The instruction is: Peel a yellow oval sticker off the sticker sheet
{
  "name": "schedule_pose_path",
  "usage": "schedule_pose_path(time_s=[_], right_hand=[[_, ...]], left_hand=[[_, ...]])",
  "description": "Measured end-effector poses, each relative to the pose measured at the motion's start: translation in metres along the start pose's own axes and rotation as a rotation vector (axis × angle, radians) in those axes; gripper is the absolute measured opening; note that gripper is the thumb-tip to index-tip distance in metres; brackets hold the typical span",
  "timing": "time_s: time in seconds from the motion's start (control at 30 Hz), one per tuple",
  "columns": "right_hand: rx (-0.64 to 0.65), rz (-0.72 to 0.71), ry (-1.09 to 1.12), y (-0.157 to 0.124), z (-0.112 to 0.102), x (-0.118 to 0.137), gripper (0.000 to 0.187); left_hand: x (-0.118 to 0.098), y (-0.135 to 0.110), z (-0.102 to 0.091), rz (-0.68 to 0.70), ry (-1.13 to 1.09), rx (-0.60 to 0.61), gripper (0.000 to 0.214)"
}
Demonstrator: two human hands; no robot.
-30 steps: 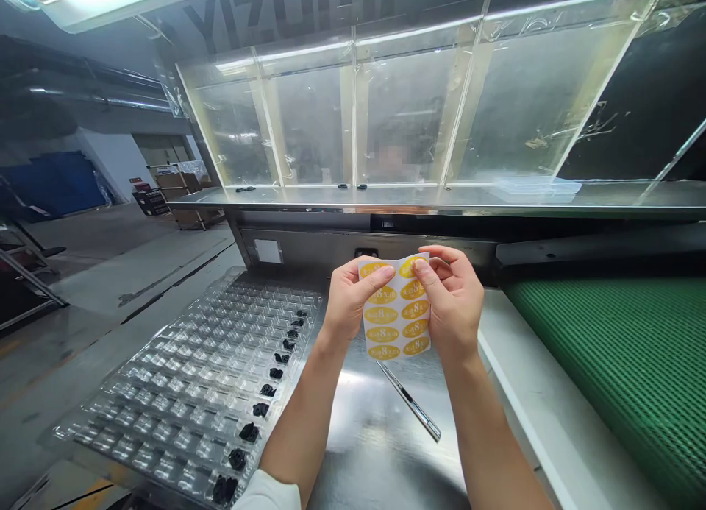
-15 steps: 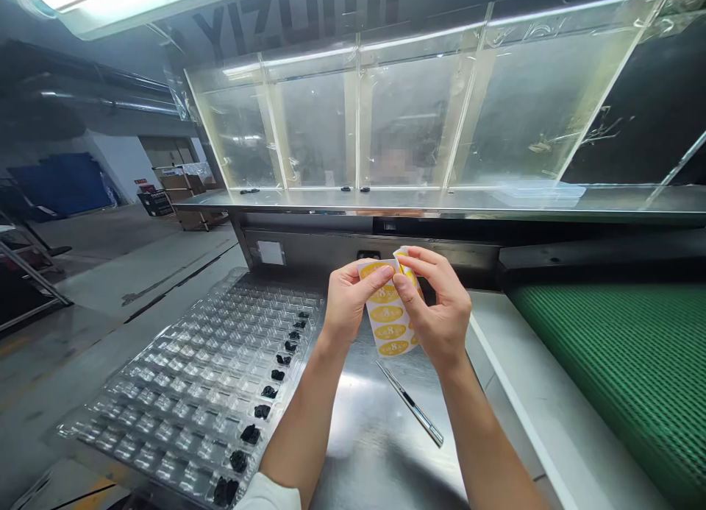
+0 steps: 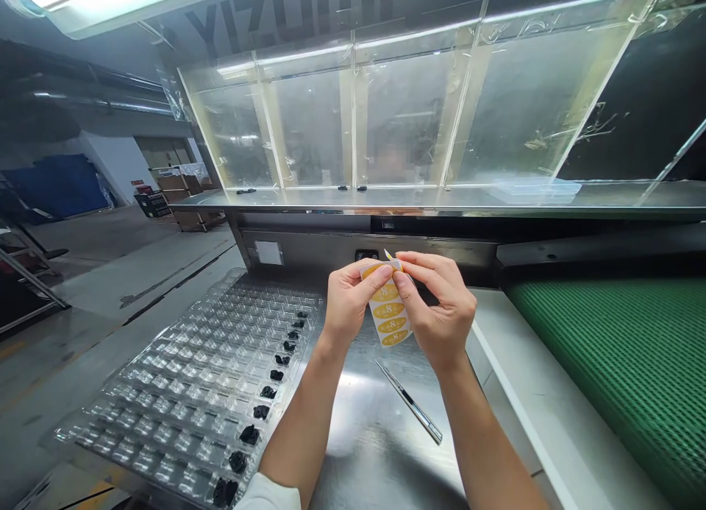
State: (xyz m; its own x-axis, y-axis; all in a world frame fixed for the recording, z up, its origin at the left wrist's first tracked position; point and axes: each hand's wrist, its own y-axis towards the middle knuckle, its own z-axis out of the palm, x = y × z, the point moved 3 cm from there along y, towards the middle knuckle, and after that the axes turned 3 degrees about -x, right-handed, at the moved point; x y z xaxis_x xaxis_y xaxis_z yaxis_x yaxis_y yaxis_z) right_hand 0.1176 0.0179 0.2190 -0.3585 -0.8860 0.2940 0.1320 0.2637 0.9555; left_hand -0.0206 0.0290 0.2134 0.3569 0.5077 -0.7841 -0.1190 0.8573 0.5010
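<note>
One sticker sheet [image 3: 393, 324] is hanging between two bare hands, just beyond the slim metal tool [image 3: 411, 403] and raised above the table. The left hand [image 3: 346, 304] is holding the sheet's upper left part in a narrow pinch, thumb in front. The right hand [image 3: 441, 304] is pinching the upper right edge just as narrowly, thumb tip close to the other thumb. The sheet's right part is bending backward, so one column of yellow ovals is facing the camera: four are showing below the thumbs, and a fifth is peeking out, partly covered, at the top.

Left of the tool, one clear tray [image 3: 182, 392] with many pockets is lying flat; about eleven black pieces [image 3: 250, 435] are sitting in a single row along its right side.

The tool itself is resting aslant on a shiny metal table [image 3: 364, 473], which is reflecting light and shadow. Right of the tool, one white rail [image 3: 529, 377] is running beside one green belt [image 3: 612, 355]. Beyond the tool, a metal ledge [image 3: 309, 199] is carrying one clear box [image 3: 535, 190] and a few small dark bits, with four cloudy panels [image 3: 405, 112] rising behind. Far left of the tool, cartons [image 3: 182, 190] are standing on a grey floor [image 3: 159, 274], and one lamp [image 3: 104, 2] is glowing overhead.
</note>
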Motion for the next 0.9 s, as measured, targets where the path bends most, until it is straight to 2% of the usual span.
schedule_pose_path(time_s=[0.17,0.53,0.77,0.9], right_hand=[[0.017,-0.081,-0.058,0.0005,0.0013,-0.0014,0.017],[0.055,-0.113,-0.095,-0.0001,-0.0013,-0.0046,0.016],[0.046,-0.150,-0.144,0.0008,-0.0025,-0.0050,0.015],[0.025,-0.121,-0.128,0.0010,-0.0040,-0.0051,0.014]], left_hand=[[-0.0026,0.0005,0.0005,0.036,0.054,-0.024,0.027],[-0.0031,0.0014,0.0010,0.088,0.091,-0.036,0.020],[-0.0003,-0.0005,-0.0002,0.058,0.114,-0.031,0.021],[-0.0001,-0.0025,0.0007,0.023,0.107,-0.017,0.023]])
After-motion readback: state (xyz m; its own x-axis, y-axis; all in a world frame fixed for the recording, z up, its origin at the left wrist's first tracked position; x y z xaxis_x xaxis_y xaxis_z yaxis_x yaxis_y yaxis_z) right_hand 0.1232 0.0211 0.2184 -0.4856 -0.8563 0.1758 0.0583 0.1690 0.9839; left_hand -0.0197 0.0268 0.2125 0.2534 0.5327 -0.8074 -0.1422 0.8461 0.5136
